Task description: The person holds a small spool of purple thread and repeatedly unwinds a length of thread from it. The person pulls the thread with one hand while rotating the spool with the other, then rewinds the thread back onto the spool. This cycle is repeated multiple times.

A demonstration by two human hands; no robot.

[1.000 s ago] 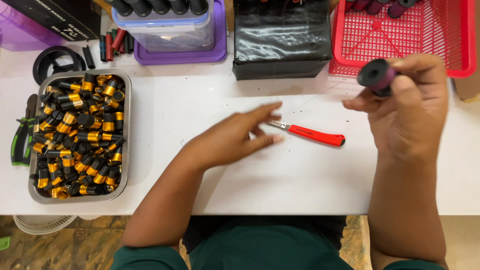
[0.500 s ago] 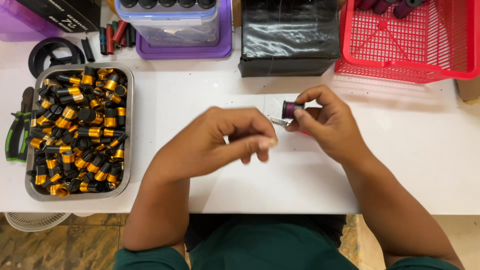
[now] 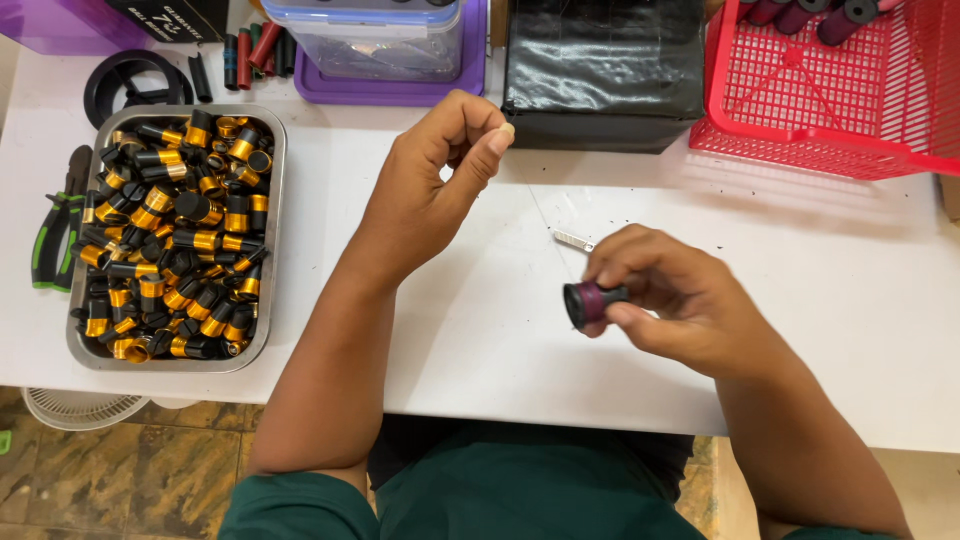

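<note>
Cylinder [image 3: 590,302], dark purple with a black end, sits pinched in my right hand [image 3: 672,300] above the near white tabletop [image 3: 480,320]. My left hand [image 3: 432,178] is raised, grip pinched shut; whether it holds anything I cannot tell. Metal tray [image 3: 272,240] of black-and-gold parts lies left.

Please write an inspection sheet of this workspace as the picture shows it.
Surface: white table, bare in the middle.
Job's things: small dark cylinder in right hand; thin metal blade beside it.
Clutter: metal tray of black-and-gold parts, green pliers, red basket, black box, clear tub.
Hands: left hand raised, fingers pinched; whether it holds anything cannot be told.
Cables: nothing seen.
Surroundings: tiled floor.
</note>
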